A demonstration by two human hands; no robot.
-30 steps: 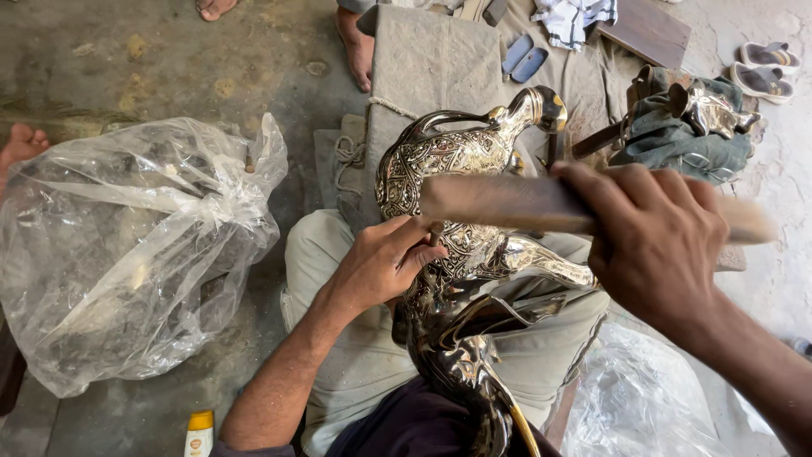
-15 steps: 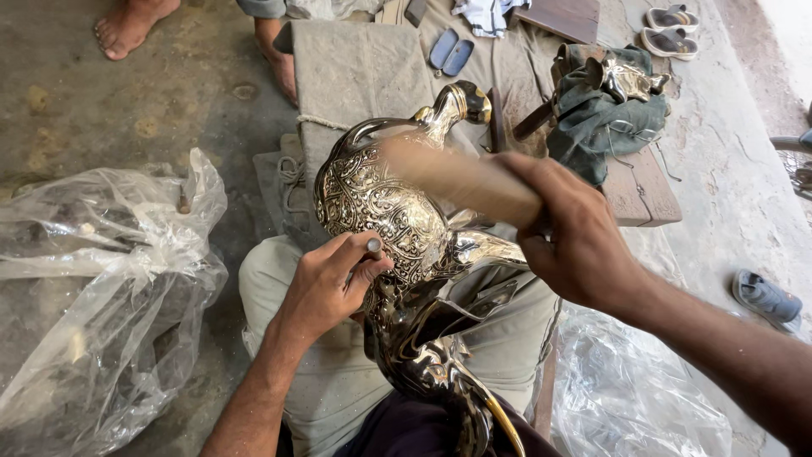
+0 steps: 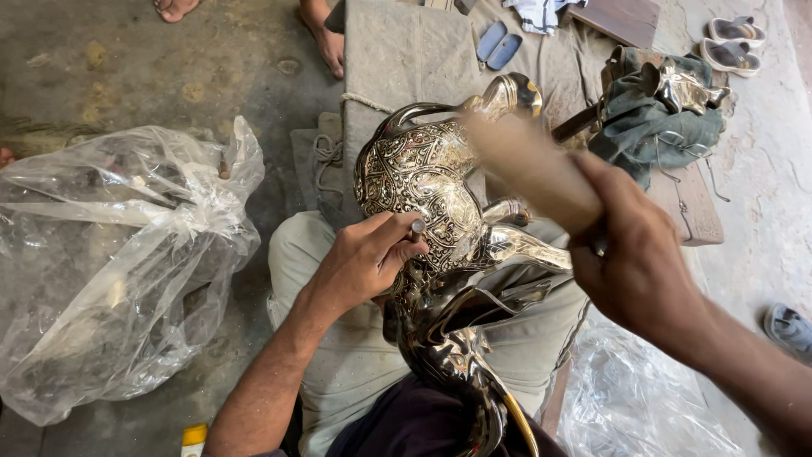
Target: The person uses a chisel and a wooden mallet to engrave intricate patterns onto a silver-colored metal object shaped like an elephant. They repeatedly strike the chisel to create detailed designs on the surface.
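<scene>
A seated person chased the engraved pattern of an ornate silver-coloured metal vessel resting across the lap. The left hand pinched a small punch with its tip against the patterned body, fingers closed narrowly around it. The right hand gripped a wooden mallet, raised and blurred above the vessel's right side, apart from the punch. The step appeared to be mid-strike; the next blow would call for the mallet landing squarely on the punch's head. A clear plastic bag lay on the floor to the left, a green cloth bundle beyond.
</scene>
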